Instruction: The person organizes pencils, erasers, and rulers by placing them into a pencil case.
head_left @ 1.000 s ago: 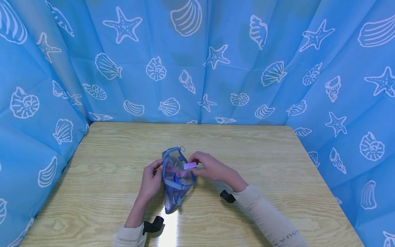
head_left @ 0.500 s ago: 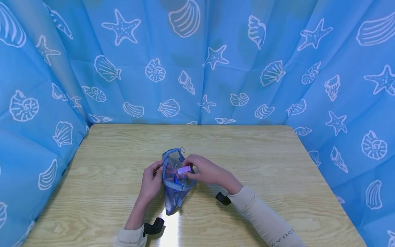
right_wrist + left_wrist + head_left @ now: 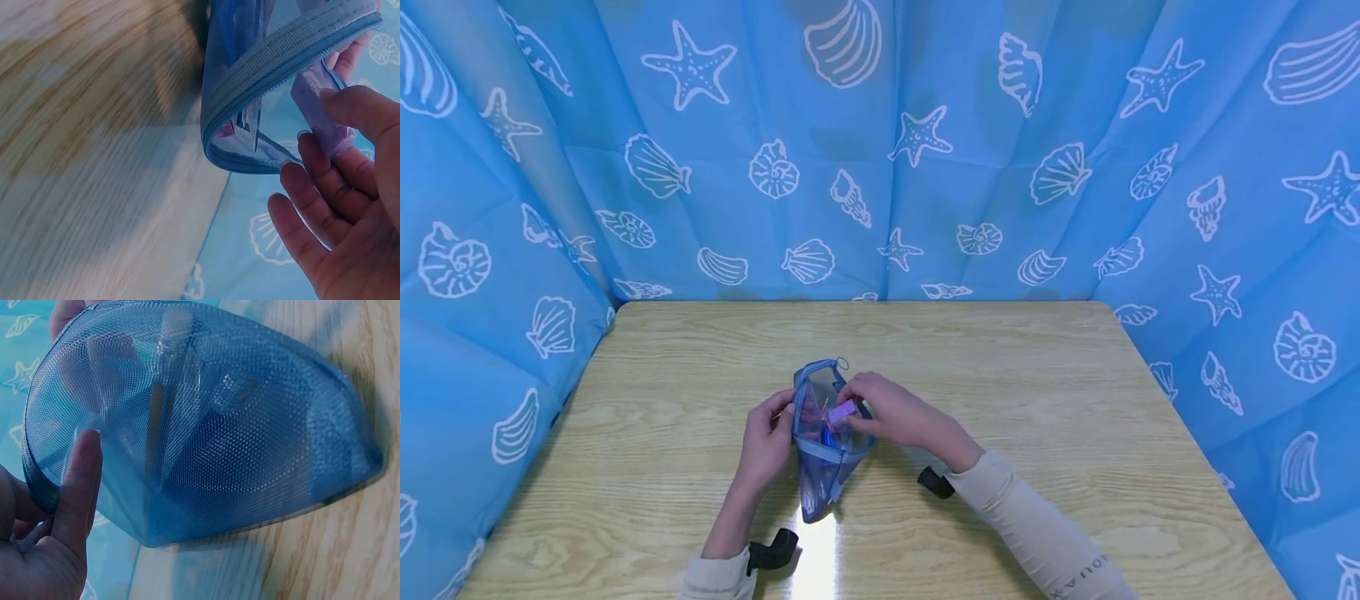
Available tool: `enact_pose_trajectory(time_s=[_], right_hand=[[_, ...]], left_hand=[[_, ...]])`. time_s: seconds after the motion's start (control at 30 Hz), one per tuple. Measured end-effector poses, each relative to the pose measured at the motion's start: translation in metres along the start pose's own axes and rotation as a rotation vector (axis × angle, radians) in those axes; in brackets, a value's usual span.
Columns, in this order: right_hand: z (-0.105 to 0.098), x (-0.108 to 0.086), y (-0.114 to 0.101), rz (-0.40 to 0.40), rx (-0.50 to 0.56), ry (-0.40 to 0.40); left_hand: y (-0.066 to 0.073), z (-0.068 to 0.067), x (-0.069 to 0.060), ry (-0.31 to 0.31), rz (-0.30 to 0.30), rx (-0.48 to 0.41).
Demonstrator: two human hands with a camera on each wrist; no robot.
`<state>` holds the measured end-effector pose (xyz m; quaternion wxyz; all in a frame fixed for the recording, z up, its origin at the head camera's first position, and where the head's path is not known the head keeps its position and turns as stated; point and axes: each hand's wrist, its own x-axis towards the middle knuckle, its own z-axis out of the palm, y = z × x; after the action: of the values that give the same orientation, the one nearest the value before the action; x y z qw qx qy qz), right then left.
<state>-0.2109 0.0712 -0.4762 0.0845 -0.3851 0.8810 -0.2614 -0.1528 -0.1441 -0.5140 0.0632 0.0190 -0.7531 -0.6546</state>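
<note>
A blue mesh zip pouch (image 3: 815, 492) stands with its mouth unzipped, tilted over the table. My left hand (image 3: 764, 450) pinches its left rim between thumb and fingers; the left wrist view shows a finger along the mesh (image 3: 250, 444). Between thumb and fingers of my right hand (image 3: 898, 410) is a small purple block, apparently an eraser (image 3: 842, 412), at the pouch mouth. In the right wrist view the eraser (image 3: 312, 103) has a clear wrapper at one end, and the other fingers spread loosely beside the zip edge. Pen-like sticks and a blue item show blurred inside the pouch.
The pouch is over a wood-grain table (image 3: 1037, 375), near its middle. A blue curtain (image 3: 955, 200) with white shells and starfish surrounds the back and sides. Black wrist mounts (image 3: 772, 550) sit at both cuffs.
My right hand has moved left with the eraser, from the pouch's right rim to over its opening, and the eraser has tilted. The left hand and pouch have stayed nearly still.
</note>
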Motion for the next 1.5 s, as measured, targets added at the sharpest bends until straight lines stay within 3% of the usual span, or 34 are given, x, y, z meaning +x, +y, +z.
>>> enact_pose_trajectory(time_s=[0.47,0.93,1.27,1.5], right_hand=[[0.007,0.011,-0.012,-0.032,-0.127,-0.052],[0.011,0.013,-0.019,-0.037,-0.157,-0.056],[0.0,-0.003,-0.019,-0.001,-0.122,-0.041],[-0.006,-0.023,0.0,0.026,-0.12,0.028]], left_hand=[[0.004,-0.003,-0.002,-0.021,0.016,-0.036],[0.008,-0.005,-0.001,-0.027,-0.005,-0.046],[0.009,-0.005,-0.001,-0.011,-0.008,-0.027],[0.01,0.001,0.0,-0.038,-0.001,-0.04]])
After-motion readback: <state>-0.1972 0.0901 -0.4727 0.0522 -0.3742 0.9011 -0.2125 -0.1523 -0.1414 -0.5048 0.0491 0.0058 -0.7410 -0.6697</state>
